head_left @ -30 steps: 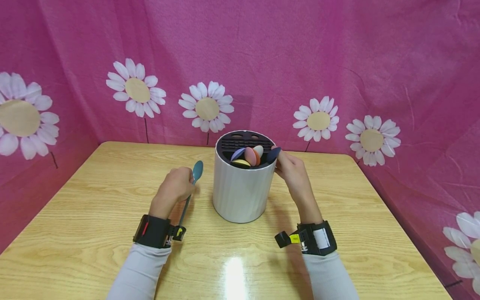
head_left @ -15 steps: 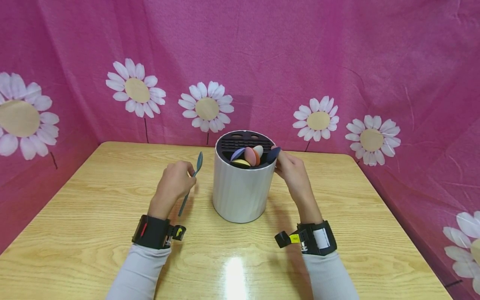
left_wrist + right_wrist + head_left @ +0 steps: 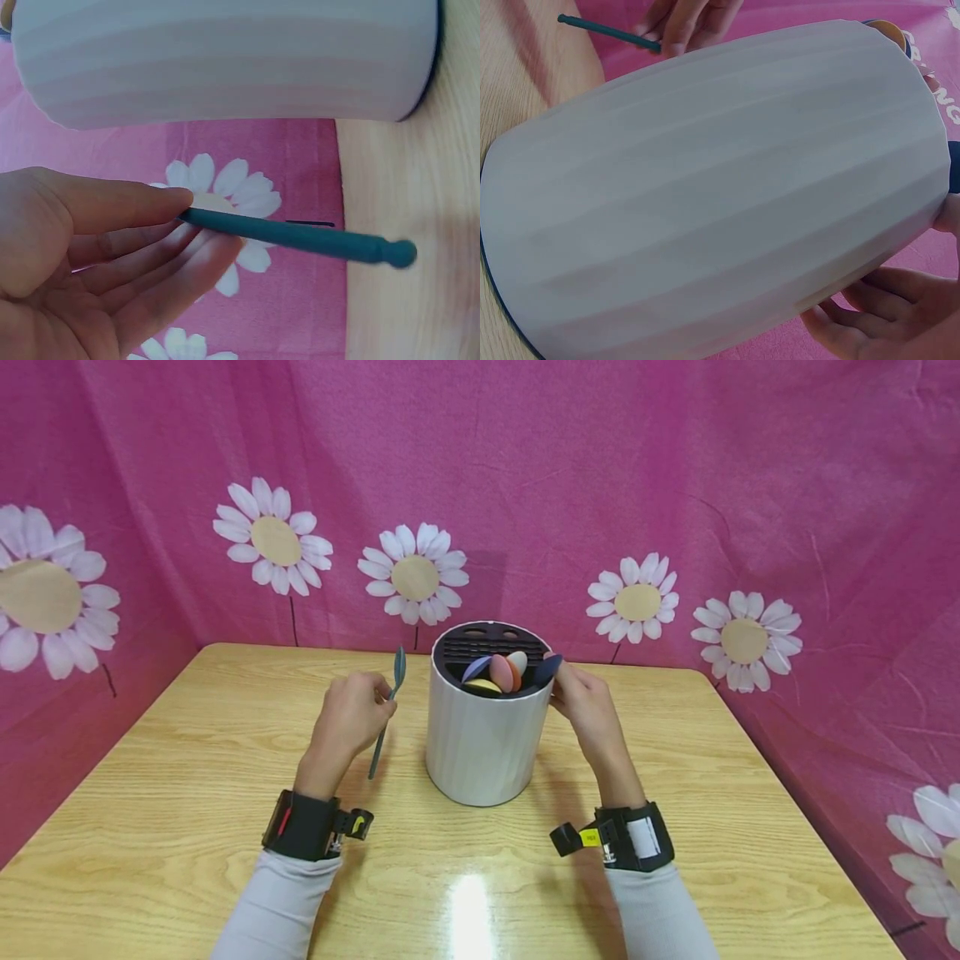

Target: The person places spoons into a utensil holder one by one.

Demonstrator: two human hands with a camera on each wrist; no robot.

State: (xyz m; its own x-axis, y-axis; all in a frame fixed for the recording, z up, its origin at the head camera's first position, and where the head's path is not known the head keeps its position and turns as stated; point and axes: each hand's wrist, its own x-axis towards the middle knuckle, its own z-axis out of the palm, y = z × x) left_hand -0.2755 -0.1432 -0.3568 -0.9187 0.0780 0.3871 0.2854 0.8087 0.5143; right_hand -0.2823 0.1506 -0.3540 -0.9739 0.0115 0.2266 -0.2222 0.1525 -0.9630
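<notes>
My left hand [image 3: 356, 710] holds a teal spoon [image 3: 400, 670] between thumb and fingertips. The spoon stands almost upright, bowl up, left of a white ribbed utensil holder [image 3: 483, 752] and apart from it. In the left wrist view its teal handle [image 3: 300, 236] ends in a small knob. My right hand [image 3: 588, 702] grips the holder's right side near the rim, beside a navy spoon [image 3: 548, 669]; the holder hides part of the fingers. Purple, yellow [image 3: 482, 686], pink [image 3: 501, 672], orange and white utensil heads stick out of the holder's front opening.
The holder's black top has a slotted section [image 3: 483, 647] and two oval holes at the back. It stands on a wood-grain table [image 3: 225, 735]. Behind the table hangs a pink cloth [image 3: 540, 485] printed with white daisies.
My left hand has lifted slightly and turned the teal spoon so its bowl is seen edge-on and its handle is more upright. The right hand and holder stay put.
</notes>
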